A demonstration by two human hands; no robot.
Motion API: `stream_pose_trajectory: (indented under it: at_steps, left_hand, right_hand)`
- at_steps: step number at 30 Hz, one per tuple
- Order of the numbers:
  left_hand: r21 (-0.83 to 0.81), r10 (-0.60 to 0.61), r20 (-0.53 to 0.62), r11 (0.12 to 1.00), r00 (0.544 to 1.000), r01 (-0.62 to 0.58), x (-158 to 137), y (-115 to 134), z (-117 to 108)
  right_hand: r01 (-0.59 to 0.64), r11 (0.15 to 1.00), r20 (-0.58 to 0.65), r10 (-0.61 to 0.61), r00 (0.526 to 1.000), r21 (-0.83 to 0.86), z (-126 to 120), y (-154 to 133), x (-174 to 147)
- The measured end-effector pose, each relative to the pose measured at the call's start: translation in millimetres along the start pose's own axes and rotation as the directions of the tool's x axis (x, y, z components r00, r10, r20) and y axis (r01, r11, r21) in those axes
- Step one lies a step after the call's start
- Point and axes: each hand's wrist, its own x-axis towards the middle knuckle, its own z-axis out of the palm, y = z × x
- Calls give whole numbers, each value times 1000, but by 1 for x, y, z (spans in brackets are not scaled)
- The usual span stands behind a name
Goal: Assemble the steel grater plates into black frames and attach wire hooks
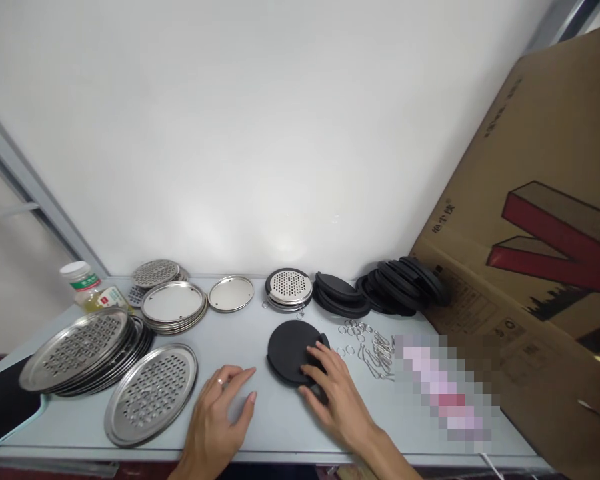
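The black disc (289, 350) is set on the table (275, 427), touched by the right hand (339, 395), though whether gripped cannot be told, while the left hand (216, 410) is held unclenched nearby.

pale surface (273, 427): perforated metal discs (153, 393) left, plain discs (173, 303) behind; black disc (287, 350) near centre; rings (356, 328), hooks (377, 357) right; black stacks (397, 287) rear right.
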Motion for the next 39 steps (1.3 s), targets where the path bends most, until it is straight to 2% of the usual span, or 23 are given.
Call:
stream_pose_trajectory:
  at_steps: [3, 5, 9, 12, 16, 19, 25, 31, 34, 39]
  left_hand:
    - [111, -2, -118, 994, 993, 15, -18, -15, -21]
    - [224, -12, -153, 973, 988, 46, -28, -30, -40]
    - [439, -44, -121, 894, 992, 93, -42, -61, -71]
    - [500, -31, -91, 863, 995, 72, -48, -72, -79]
    - [490, 77, -48, 871, 996, -44, -48, -72, -80]
    - [484, 133, -81, 872, 988, -77, -44, -68, -80]
    - [456, 112, -137, 889, 984, -38, -39, -66, -85]
    - [498, 121, -181, 867, 976, -16, -33, -66, -95]
    - [521, 134, -267, 853, 954, 26, -23, -65, -107]
    - [442, 165, -395, 896, 904, 30, -4, -56, -118]
  right_hand:
    - [-21, 1000, -89, 19, 996, -16, 6, 11, 4]
    - [-32, 999, -109, 28, 994, -30, 9, 14, 5]
    - [-53, 998, -88, 51, 995, -26, 9, 12, 5]
    - [-74, 997, -87, 74, 993, 5, 7, 10, 3]
    - [-123, 992, -100, 125, 987, 28, 5, 8, 1]
    - [-129, 991, -114, 133, 985, 36, 4, 7, 1]
    - [-126, 990, -140, 134, 981, 64, 5, 7, 1]
    - [-141, 987, -128, 150, 980, 76, 6, 9, 0]
    - [-140, 987, -132, 149, 980, 74, 6, 8, 0]
    - [-131, 989, -131, 139, 982, 69, 6, 9, 1]
